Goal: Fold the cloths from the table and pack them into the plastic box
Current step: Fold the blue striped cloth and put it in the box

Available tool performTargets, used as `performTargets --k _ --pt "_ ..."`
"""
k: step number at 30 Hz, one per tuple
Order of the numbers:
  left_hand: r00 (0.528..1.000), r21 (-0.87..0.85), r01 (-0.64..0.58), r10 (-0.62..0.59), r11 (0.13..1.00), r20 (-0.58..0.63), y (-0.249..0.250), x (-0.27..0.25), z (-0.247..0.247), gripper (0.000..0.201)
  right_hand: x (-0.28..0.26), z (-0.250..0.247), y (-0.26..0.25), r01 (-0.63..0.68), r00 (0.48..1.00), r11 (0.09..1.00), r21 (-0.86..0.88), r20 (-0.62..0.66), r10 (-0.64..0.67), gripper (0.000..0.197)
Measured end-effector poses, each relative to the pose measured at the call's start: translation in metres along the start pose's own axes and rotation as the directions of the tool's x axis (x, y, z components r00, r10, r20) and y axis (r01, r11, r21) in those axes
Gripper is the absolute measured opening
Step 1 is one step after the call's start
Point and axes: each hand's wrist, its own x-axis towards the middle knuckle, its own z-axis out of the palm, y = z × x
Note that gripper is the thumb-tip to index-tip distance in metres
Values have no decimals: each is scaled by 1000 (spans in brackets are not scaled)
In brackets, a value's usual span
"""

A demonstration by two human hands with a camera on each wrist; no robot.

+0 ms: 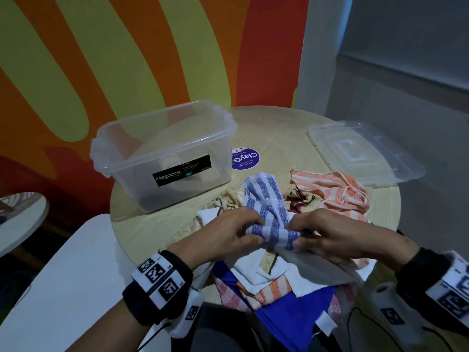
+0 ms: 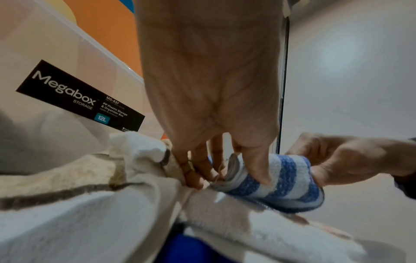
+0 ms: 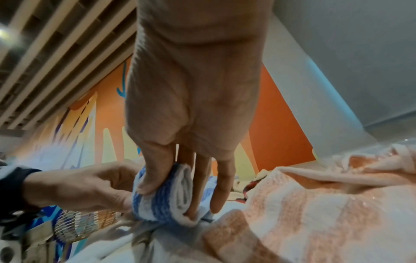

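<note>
Cloths (image 1: 279, 262) heaped on round table (image 1: 279, 133) at 6 o'clock, head view; left hand (image 1: 228, 232) and right hand (image 1: 332, 237) both grasp rolled blue-striped cloth (image 1: 269, 212); plastic box (image 1: 162, 153) at 10 o'clock, lid (image 1: 365, 151) at 2 o'clock. Left wrist view: thumb and fingers (image 2: 258, 167) pinch one roll end; box label at 9 o'clock. Right wrist view: thumb and fingers (image 3: 223, 186) clasp other end; orange-striped cloth (image 3: 315, 204) at 4 o'clock.

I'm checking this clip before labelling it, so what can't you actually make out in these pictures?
- Plastic box contents: head view, hazy walls blur pale shapes inside.
- Striped cloth near end: both hands cover it.
- Lower cloths: overlapped, cut off by the bottom edge.
- Lid: right side dim.
</note>
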Motion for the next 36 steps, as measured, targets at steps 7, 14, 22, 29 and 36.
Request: performTargets --k 7,14,22,29,36 --pt "999 57 19 -21 998 38 18 -15 -7 29 3 8 1 -72 995 993 97 -57 77 12" --pt "982 17 10 -13 1000 188 54 -38 -13 26 -14 4 -13 -83 988 991 107 137 68 10" --pt "967 -27 161 -152 987 206 36 -36 18 21 -10 35 -1 -172 977 961 217 162 139 13" --pt "952 114 249 -264 962 155 43 -39 25 25 -8 53 6 -191 980 941 279 7 197 26" --pt "945 125 316 -323 941 44 43 -32 30 17 -13 62 -11 -21 969 993 -113 -248 -8 23"
